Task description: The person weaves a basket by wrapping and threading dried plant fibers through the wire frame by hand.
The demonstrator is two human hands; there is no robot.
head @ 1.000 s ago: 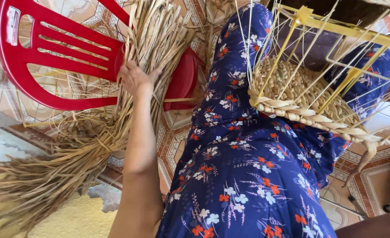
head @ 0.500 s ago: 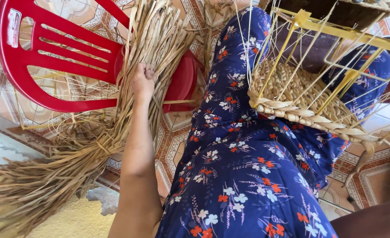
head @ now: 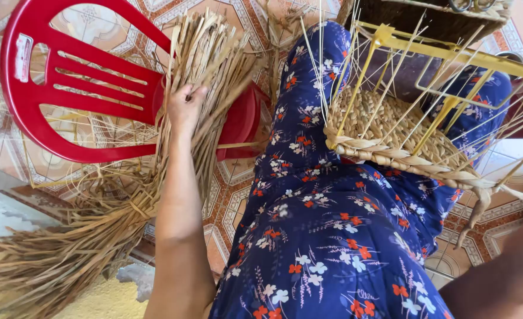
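My left hand [head: 185,106] reaches forward to a long bundle of dried reed strands [head: 214,59] lying across the seat of a red plastic chair [head: 66,77]. Its fingers are curled around a few strands at the bundle's upper part. On my lap, over a blue flowered dress [head: 332,236], rests a half-woven straw basket [head: 391,147] built around a yellow wire frame [head: 450,56], with thin upright stakes sticking out. Only my right forearm [head: 509,272] shows at the lower right; the hand itself is outside the picture.
The reed bundle fans out over the patterned tiled floor [head: 232,195] toward the lower left, beside a yellow mat [head: 96,301]. A dark woven basket [head: 427,18] stands at the top right behind the frame.
My left hand had its fingers spread above the bundle; it has since moved onto the reeds and closed around some strands. The view has shifted slightly.
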